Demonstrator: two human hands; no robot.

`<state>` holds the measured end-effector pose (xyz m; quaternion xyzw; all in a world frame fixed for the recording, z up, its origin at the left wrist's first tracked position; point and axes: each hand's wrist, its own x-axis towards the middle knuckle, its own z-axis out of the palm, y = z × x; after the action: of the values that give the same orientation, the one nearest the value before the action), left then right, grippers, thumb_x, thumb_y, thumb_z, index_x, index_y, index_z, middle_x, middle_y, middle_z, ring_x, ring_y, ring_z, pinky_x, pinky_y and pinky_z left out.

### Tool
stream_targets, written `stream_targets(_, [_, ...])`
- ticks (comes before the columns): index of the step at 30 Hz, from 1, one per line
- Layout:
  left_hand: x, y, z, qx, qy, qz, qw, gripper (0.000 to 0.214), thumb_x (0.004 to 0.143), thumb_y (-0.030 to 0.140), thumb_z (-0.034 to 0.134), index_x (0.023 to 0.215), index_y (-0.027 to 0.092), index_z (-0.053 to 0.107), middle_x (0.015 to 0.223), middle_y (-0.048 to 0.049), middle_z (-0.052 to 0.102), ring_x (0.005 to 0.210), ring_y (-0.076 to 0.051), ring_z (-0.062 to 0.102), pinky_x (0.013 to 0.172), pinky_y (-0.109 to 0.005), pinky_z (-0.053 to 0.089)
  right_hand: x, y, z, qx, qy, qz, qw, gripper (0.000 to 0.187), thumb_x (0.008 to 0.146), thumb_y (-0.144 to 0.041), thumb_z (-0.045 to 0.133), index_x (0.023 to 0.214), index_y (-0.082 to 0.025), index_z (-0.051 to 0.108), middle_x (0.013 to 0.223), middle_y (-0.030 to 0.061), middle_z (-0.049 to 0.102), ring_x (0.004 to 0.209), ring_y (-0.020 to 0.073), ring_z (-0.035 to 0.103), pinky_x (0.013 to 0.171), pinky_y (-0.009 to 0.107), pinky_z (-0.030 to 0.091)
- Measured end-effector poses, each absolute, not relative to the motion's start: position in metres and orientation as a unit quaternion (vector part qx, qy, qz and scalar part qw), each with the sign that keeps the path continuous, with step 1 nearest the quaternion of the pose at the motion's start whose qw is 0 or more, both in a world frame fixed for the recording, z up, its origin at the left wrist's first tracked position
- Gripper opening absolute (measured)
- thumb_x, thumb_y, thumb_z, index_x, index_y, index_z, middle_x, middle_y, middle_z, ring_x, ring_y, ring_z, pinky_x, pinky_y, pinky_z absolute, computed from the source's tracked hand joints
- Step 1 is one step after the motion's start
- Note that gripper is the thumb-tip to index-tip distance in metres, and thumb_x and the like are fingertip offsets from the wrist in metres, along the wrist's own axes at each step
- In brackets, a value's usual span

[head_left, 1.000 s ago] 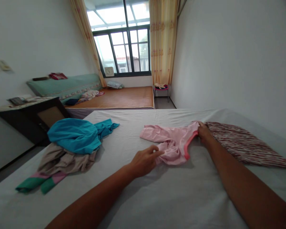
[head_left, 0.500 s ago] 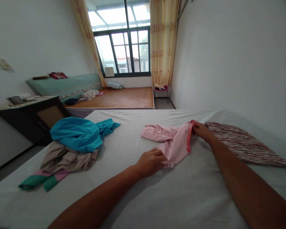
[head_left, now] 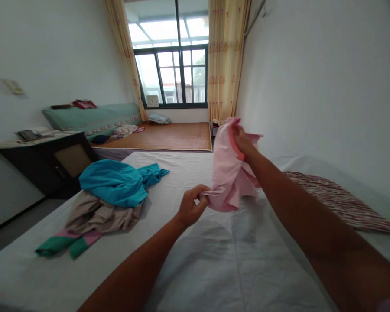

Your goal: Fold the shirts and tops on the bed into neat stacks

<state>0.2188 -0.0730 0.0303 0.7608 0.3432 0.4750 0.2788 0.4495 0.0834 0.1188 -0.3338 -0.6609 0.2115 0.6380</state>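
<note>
A bright window (head_left: 169,73) stands at 12 o'clock, beyond a white-sheeted bed (head_left: 195,268). The pink garment (head_left: 225,177) hangs over the bed just past 12 o'clock — slung between both grips, its long axis leaning from 1 to 7. The left hand (head_left: 192,206) pinches a lower corner, cloth leading off toward 2; the right hand (head_left: 243,141) clasps the coral trim (head_left: 234,147), cloth falling toward 7. A blue garment (head_left: 113,184) lies near 11, striped cloth (head_left: 338,199) at 2.

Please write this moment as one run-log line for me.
left grip: pinching pink garment, lower edge | right grip: holding its coral-trimmed edge | blue garment: over beige garment, left | striped fabric: right side
</note>
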Motion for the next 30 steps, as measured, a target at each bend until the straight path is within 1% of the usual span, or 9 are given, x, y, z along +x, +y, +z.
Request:
stream_targets(4, [0.178,-0.036,0.014,0.742,0.515,0.379,0.201,0.046,0.092,0.044,0.032,0.077,0.016,0.065,0.063,-0.0003,0.060,0.061,-0.013,0.055,0.058,-0.022,0.039,0.425,0.081,0.083,-0.422,-0.718,0.388,0.396,0.041,0.077,-0.036,0.069,0.111,-0.016,0.059,0.086,0.0069,0.072,0.072,0.0142,0.066,0.063,0.025,0.052])
stream_targets(8, [0.155,-0.010,0.000,0.700,0.621,0.326,0.139,0.053,0.096,0.047,0.024,0.082,0.018,0.066,0.068,-0.0018,0.065,0.067,-0.015,0.061,0.062,-0.024,0.041,0.474,0.074,0.043,-0.514,-0.683,0.356,0.378,0.024,0.085,-0.032,0.055,0.100,-0.015,0.063,0.094,0.0103,0.072,0.070,0.0144,0.068,0.057,0.023,0.050])
stream_targets(11, [0.162,-0.007,-0.006,0.733,0.611,0.282,0.102,0.044,0.095,0.044,0.030,0.092,0.021,0.067,0.085,-0.0032,0.067,0.079,-0.016,0.062,0.071,-0.025,0.044,0.530,0.065,0.019,-0.597,-0.677,0.245,0.354,0.023,0.081,-0.033,0.059,0.094,-0.016,0.066,0.092,0.0099,0.072,0.073,0.0173,0.067,0.066,0.029,0.052])
stream_targets(13, [0.173,-0.011,-0.010,0.761,0.593,0.250,0.088,0.037,0.094,0.044,0.037,0.106,0.023,0.065,0.101,-0.0047,0.064,0.091,-0.017,0.061,0.079,-0.026,0.045,0.560,0.054,0.006,-0.612,-0.692,0.216,0.316,0.028,0.076,-0.036,0.065,0.094,-0.016,0.068,0.096,0.0107,0.072,0.084,0.0213,0.067,0.077,0.033,0.053])
stream_targets(15, [0.183,-0.016,-0.014,0.783,0.577,0.217,0.079,0.040,0.090,0.045,0.047,0.122,0.026,0.058,0.115,-0.0063,0.058,0.103,-0.019,0.058,0.085,-0.029,0.045,0.576,0.042,-0.005,-0.582,-0.723,0.252,0.274,0.041,0.069,-0.041,0.070,0.102,-0.016,0.068,0.106,0.0114,0.070,0.096,0.0245,0.065,0.084,0.035,0.051])
stream_targets(18, [0.191,-0.022,-0.018,0.816,0.552,0.164,0.059,0.043,0.084,0.042,0.056,0.124,0.026,0.058,0.122,-0.0076,0.054,0.114,-0.023,0.051,0.089,-0.032,0.046,0.578,0.029,-0.019,-0.519,-0.771,0.283,0.238,0.055,0.061,-0.043,0.075,0.110,-0.018,0.067,0.114,0.0095,0.067,0.103,0.0260,0.062,0.089,0.036,0.049])
stream_targets(22, [0.188,-0.022,-0.020,0.842,0.520,0.136,0.036,0.030,0.086,0.035,0.054,0.111,0.023,0.066,0.115,-0.0083,0.058,0.115,-0.024,0.049,0.094,-0.033,0.044,0.569,0.033,-0.032,-0.499,-0.773,0.269,0.284,0.030,0.064,-0.039,0.070,0.086,-0.018,0.070,0.088,0.0044,0.071,0.083,0.0204,0.063,0.079,0.032,0.050])
stream_targets(26, [0.182,-0.016,-0.022,0.833,0.535,0.132,0.046,0.027,0.087,0.031,0.053,0.109,0.025,0.067,0.114,-0.0069,0.060,0.110,-0.022,0.053,0.092,-0.032,0.045,0.575,0.050,-0.039,-0.596,-0.570,0.302,0.479,0.020,0.064,-0.036,0.070,0.066,-0.018,0.059,0.059,0.0004,0.061,0.055,0.0145,0.055,0.057,0.028,0.050])
stream_targets(30, [0.180,-0.012,-0.023,0.819,0.553,0.139,0.057,0.027,0.087,0.024,0.052,0.109,0.026,0.066,0.114,-0.0055,0.061,0.105,-0.019,0.056,0.087,-0.028,0.046,0.595,0.053,-0.039,-0.610,-0.466,0.305,0.564,0.022,0.073,-0.040,0.061,0.071,-0.021,0.051,0.066,0.0014,0.060,0.058,0.0138,0.058,0.057,0.028,0.052])
